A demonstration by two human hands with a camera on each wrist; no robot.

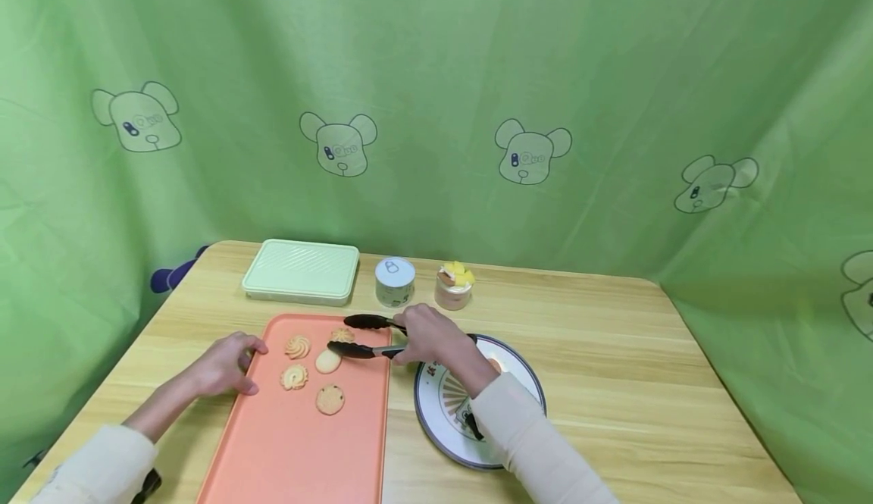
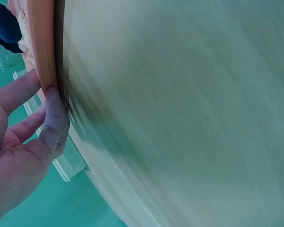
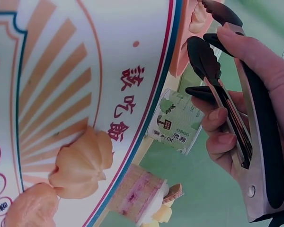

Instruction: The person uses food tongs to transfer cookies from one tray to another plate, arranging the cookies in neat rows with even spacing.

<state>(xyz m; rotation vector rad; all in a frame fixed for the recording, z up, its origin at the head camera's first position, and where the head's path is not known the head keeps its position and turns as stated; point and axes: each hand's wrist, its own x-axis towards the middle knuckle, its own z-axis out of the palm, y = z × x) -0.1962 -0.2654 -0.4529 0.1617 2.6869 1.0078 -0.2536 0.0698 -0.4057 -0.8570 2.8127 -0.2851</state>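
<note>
My right hand [image 1: 428, 333] grips black-and-silver tongs [image 3: 260, 142], whose two black tips are spread apart over the upper right of a coral tray [image 1: 293, 451]. The lower tip overlaps a plain oval cookie [image 1: 328, 361] in the head view, and a flower-shaped cookie [image 1: 342, 335] lies between the tips. A swirled cookie [image 1: 297, 346], a ring-like cookie [image 1: 294, 377] and a round speckled cookie [image 1: 330, 399] also lie on the tray. At the tray's left edge, my left hand [image 1: 221, 366] pinches the rim [image 2: 43, 47] between thumb and fingers.
Under my right forearm stands a patterned plate [image 1: 428, 413] bearing a shell-shaped cookie [image 3: 83, 163] and another pale piece [image 3: 33, 208]. Along the back are a light green lidded box [image 1: 301, 270], a pull-tab can [image 1: 394, 284] and a fruit-topped dessert cup [image 1: 452, 295].
</note>
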